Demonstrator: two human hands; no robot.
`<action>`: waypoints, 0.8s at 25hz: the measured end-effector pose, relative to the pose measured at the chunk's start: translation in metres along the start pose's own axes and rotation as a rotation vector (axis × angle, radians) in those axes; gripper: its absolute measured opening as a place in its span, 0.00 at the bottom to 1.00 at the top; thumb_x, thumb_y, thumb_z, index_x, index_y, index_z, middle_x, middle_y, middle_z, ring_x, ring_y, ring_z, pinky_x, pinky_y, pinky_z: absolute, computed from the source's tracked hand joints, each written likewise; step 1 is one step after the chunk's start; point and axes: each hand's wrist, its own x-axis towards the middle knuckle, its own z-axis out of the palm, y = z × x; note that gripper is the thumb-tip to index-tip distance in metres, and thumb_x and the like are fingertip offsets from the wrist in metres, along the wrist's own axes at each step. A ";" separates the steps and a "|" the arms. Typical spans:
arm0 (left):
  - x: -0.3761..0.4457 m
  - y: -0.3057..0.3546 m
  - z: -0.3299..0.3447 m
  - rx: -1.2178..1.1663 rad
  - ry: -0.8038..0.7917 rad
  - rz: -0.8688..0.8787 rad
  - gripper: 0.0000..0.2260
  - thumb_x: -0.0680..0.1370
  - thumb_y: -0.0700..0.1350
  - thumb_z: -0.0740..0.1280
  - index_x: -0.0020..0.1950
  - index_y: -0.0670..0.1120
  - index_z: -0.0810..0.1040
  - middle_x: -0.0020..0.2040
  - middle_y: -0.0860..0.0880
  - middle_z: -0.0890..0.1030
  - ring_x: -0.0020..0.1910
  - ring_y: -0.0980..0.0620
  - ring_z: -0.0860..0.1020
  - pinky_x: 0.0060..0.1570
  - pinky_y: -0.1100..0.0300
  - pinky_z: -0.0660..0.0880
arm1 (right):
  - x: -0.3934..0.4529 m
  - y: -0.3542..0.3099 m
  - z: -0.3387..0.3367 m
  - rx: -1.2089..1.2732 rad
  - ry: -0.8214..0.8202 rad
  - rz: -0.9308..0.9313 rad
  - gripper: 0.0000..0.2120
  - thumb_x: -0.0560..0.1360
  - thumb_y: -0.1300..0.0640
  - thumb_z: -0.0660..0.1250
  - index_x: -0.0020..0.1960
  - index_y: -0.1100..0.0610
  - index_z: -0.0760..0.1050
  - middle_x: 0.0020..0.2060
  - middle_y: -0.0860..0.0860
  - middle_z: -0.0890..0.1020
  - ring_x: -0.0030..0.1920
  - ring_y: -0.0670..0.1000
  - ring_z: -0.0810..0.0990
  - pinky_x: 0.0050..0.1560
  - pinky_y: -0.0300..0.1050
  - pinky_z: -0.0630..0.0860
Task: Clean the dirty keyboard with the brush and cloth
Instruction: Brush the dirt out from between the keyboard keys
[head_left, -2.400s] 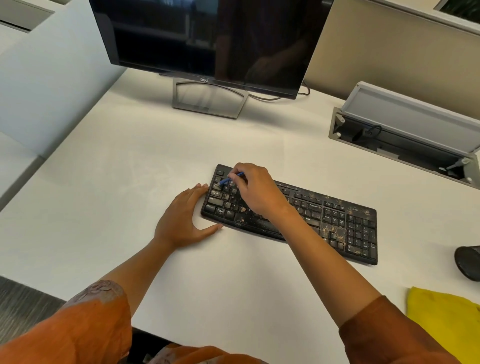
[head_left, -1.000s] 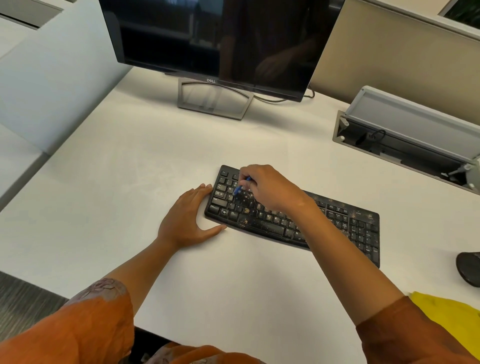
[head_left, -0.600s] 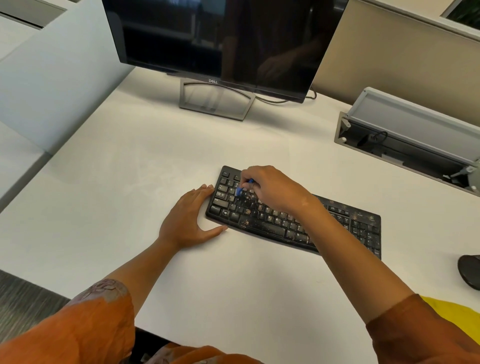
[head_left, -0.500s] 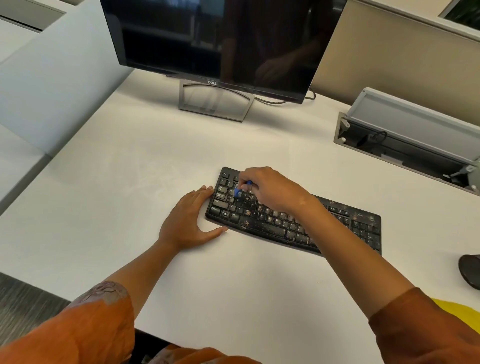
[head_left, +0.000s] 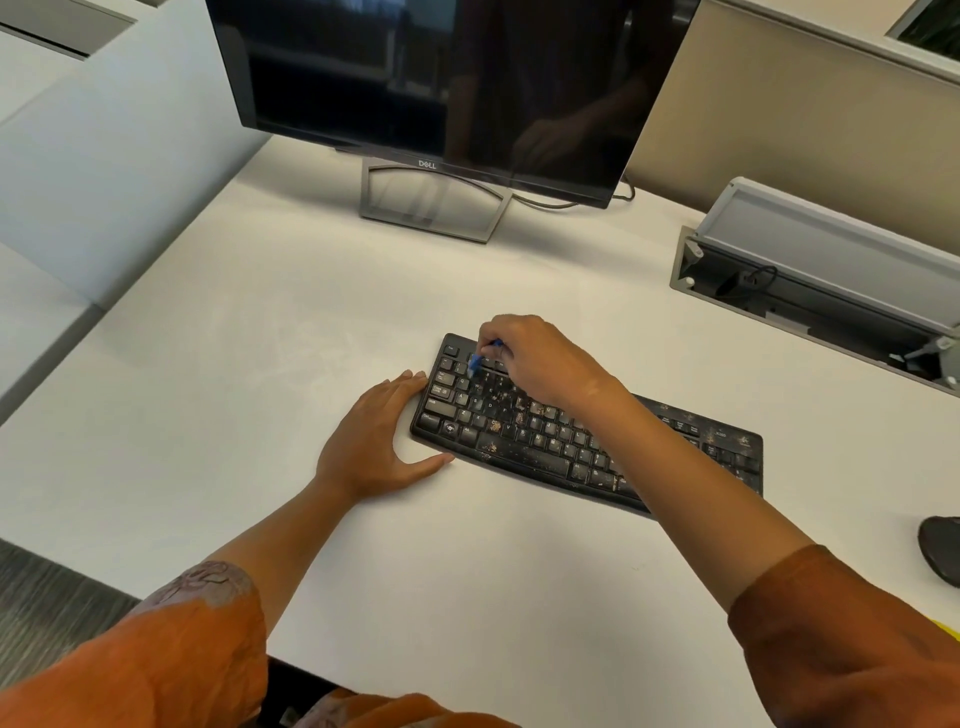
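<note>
Pinching the small, light brush (head_left: 477, 359) in right-hand fingers (head_left: 491, 347) over the keyboard (head_left: 524, 441) — rigid, slide-prone, mid-counter — the left hand (head_left: 382, 441), fingers released flat, braces its left end, a sensible hold.

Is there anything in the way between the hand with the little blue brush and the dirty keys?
Nothing visible. The right hand pinches the small blue brush, and its tip is already down on the top-left keys of the dirty black keyboard. The left hand only rests against the keyboard's left edge, beside the brush's path.
</note>
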 end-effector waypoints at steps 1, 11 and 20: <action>0.000 0.000 0.000 -0.001 -0.001 0.000 0.43 0.68 0.64 0.78 0.77 0.49 0.68 0.75 0.53 0.72 0.78 0.54 0.66 0.77 0.56 0.63 | 0.002 0.001 -0.001 0.015 0.051 0.011 0.08 0.82 0.64 0.61 0.52 0.58 0.79 0.50 0.47 0.80 0.44 0.41 0.74 0.43 0.34 0.70; 0.001 -0.001 0.000 -0.003 -0.007 0.006 0.43 0.68 0.65 0.77 0.78 0.48 0.68 0.75 0.53 0.72 0.78 0.54 0.66 0.77 0.57 0.62 | 0.011 0.004 -0.005 -0.001 0.102 0.055 0.09 0.82 0.63 0.60 0.51 0.59 0.79 0.49 0.51 0.80 0.46 0.51 0.77 0.44 0.46 0.74; 0.001 0.000 0.001 -0.004 -0.008 -0.006 0.43 0.68 0.66 0.76 0.78 0.49 0.68 0.76 0.53 0.72 0.78 0.55 0.66 0.77 0.57 0.62 | 0.021 0.008 -0.007 0.082 0.231 0.140 0.09 0.82 0.59 0.62 0.52 0.58 0.81 0.44 0.51 0.81 0.41 0.50 0.78 0.38 0.41 0.71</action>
